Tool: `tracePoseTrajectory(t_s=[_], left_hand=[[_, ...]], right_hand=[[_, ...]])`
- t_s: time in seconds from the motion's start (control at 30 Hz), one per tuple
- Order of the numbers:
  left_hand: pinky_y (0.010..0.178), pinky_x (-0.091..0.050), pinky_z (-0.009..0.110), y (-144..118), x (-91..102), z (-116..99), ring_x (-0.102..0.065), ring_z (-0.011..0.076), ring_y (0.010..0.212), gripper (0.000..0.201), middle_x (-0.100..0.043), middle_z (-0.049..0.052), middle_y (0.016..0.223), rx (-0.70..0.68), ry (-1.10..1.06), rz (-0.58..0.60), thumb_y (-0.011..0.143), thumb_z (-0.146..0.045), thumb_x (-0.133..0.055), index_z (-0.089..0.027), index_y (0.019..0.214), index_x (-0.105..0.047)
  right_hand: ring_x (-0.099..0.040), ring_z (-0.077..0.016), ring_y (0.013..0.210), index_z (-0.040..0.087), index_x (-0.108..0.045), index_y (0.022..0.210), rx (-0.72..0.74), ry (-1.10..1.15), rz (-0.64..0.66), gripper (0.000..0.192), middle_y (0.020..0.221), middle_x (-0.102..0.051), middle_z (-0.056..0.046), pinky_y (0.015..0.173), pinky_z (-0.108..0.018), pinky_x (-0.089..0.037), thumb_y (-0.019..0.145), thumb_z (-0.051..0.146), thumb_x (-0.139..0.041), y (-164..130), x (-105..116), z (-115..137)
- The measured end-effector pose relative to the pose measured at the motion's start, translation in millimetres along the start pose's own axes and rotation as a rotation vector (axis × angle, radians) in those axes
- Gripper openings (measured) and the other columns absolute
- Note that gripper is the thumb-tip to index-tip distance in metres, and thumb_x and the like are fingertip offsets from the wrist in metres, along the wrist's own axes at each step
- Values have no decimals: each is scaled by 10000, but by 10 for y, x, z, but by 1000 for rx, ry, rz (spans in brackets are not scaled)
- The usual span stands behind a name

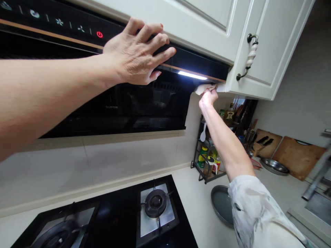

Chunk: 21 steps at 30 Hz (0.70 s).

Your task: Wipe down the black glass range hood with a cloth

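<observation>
Overhead, in the head view, left hand [141,51] laid against the upper front of the black range hood [144,113], with fingers fanned apart and nothing gripped; likely a brace, for steadying the body during a far reach. Set just right of the lit red power icon [99,34], perhaps to avoid pressing any control by accident. Well apart from it, right hand [208,98] stretched up to the hood's far right end, with fingers closed around a white cloth [203,89]. Cloth just beyond the bright light strip [192,75], at the underside beside the white cabinet [263,38]; firm contact not certain from this angle. Held bunched, presumably, for a good grip in a tight corner; cannot tell the exact hold of the fingertips.

Lower down, gas cooktop [113,220] beneath the hood, probably for the sake of the fumes. Beside it on the counter [195,196], a dark round pan [222,206], partly behind the sleeve [258,206]. Farther back, a black rack [206,179] of seasoning bottles [202,156], presumably near the burners for easy reach. Against the right wall [284,103], wooden cutting boards [297,156] leaned upright, probably to save space.
</observation>
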State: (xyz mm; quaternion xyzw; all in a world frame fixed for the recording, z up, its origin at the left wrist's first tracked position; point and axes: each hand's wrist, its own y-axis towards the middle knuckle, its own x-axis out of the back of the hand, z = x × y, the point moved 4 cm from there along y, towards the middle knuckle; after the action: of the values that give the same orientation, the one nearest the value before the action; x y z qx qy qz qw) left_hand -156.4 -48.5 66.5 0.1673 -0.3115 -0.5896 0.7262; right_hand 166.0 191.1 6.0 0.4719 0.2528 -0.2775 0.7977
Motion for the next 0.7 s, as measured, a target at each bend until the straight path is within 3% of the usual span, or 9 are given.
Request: tracePoseTrajectory(t_s=[0.1, 0.23, 0.33, 0.5, 0.6, 0.7], left_hand=[[1324, -303, 825, 3, 6, -10, -182, 505, 1777, 706, -301, 284, 1850, 0, -6, -10, 1166, -354, -344, -103, 1825, -308], [1325, -294, 827, 8, -20, -6, -186, 509, 1779, 706, -314, 294, 1842, 6, -28, -24, 1170, -368, -321, -84, 1816, -332], [1325, -295, 823, 9, -15, -15, -181, 500, 1777, 703, -320, 295, 1836, 1, -30, -35, 1171, -373, -318, -78, 1808, -348], [1338, -301, 795, 20, 14, -44, -175, 466, 1772, 701, -330, 291, 1830, 10, -19, -11, 1152, -326, -340, -91, 1813, -354], [1345, -285, 788, 30, -9, -26, -178, 457, 1769, 726, -346, 279, 1833, 12, -39, -25, 1125, -347, -353, -89, 1803, -379], [1376, -238, 750, 41, -63, 28, -151, 388, 1767, 763, -334, 176, 1885, 13, -81, -55, 1106, -442, -307, -200, 1828, -353]], right_hand=[[-566, -64, 664, 190, -585, 905, -109, 55, -76, 156, 761, -547, 94, 755, -179, -579, 909, 35, -560, 20, 207, 323], [-659, -84, 744, 182, -627, 905, -172, 114, 87, 177, 834, -641, 48, 839, -243, -658, 907, 12, -578, 32, 382, 686], [-660, -86, 738, 186, -626, 873, -152, 122, 153, 191, 811, -638, 42, 858, -251, -682, 873, -3, -599, -102, 517, 821], [-693, -101, 784, 195, -641, 927, 85, 22, 67, 144, 838, -661, 46, 871, -272, -706, 865, 66, -626, -348, 862, 1060], [-727, -105, 896, 191, -662, 978, 323, -108, 8, 100, 909, -680, 41, 1068, -349, -700, 934, 116, -613, -317, 1002, 1339], [-755, -151, 1201, 191, -730, 1110, 422, -305, 102, 180, 1152, -759, -17, 1319, -471, -579, 998, 141, -599, -241, 888, 1504]])
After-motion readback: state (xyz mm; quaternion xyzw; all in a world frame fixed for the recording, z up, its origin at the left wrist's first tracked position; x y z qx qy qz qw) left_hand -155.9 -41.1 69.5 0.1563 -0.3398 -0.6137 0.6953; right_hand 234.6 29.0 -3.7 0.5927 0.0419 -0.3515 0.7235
